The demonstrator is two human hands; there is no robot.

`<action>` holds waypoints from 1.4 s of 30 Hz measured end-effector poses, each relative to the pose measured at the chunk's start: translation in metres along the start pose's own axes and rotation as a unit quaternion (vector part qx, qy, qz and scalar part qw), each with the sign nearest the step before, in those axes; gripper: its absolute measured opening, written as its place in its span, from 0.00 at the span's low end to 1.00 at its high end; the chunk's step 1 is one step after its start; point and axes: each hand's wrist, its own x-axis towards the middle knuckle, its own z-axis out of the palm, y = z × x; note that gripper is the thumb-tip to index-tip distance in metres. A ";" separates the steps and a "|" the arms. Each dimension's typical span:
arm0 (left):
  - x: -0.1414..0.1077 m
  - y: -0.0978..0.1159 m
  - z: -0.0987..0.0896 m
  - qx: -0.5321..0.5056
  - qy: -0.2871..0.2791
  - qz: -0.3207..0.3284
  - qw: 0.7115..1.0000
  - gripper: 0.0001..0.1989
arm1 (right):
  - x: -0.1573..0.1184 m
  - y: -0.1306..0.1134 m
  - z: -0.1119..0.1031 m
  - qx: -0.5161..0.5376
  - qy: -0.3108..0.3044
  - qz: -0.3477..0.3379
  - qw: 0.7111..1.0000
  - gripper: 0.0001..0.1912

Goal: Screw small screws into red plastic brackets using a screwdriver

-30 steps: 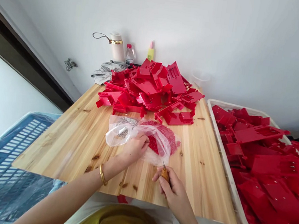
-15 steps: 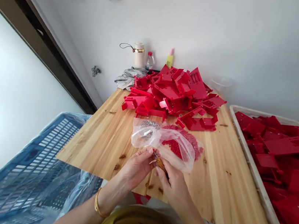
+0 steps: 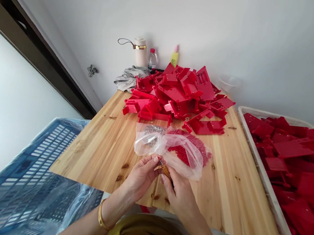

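My left hand [image 3: 140,176] is closed in a pinch on a small red piece [image 3: 159,158], mostly hidden by the fingertips. My right hand [image 3: 183,193] grips a hand tool with an orange-brown handle [image 3: 166,170]; its thin metal tip meets the red piece between the left fingers. I cannot tell the tool's exact kind. Just beyond the hands lies a clear plastic bag [image 3: 186,171], with small metal parts [image 3: 152,137] on its left and many tiny red plastic parts [image 3: 182,154] on its right. A heap of red plastic panels [image 3: 177,95] covers the back of the wooden table [image 3: 90,153].
On the right stands a white bin [image 3: 258,166] full of red panels [image 3: 308,166]. A blue crate [image 3: 29,169] lined with plastic is at the left. Along the wall are a flask [image 3: 140,55], a bottle [image 3: 152,60], a yellow tube [image 3: 174,57] and grey cloth [image 3: 130,78].
The whole view has shifted slightly, so things appear a little further left and most a little higher. Both hands keep nearly the same pose, with the tool tip still at the red piece.
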 end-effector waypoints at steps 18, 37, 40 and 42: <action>0.064 0.049 -0.027 0.909 0.024 0.134 0.394 0.14 | 0.006 0.011 -0.001 0.089 -0.024 0.048 0.995 0.13; 0.054 0.038 -0.046 0.718 0.097 0.296 0.622 0.08 | 0.023 0.019 0.017 0.056 -0.017 0.044 0.997 0.10; 0.053 0.035 -0.044 0.627 0.141 0.272 0.717 0.07 | 0.027 0.017 0.022 0.057 -0.017 0.041 0.997 0.11; 0.051 0.034 -0.041 0.541 0.161 0.230 0.792 0.09 | 0.030 0.016 0.025 0.054 -0.016 0.044 0.997 0.11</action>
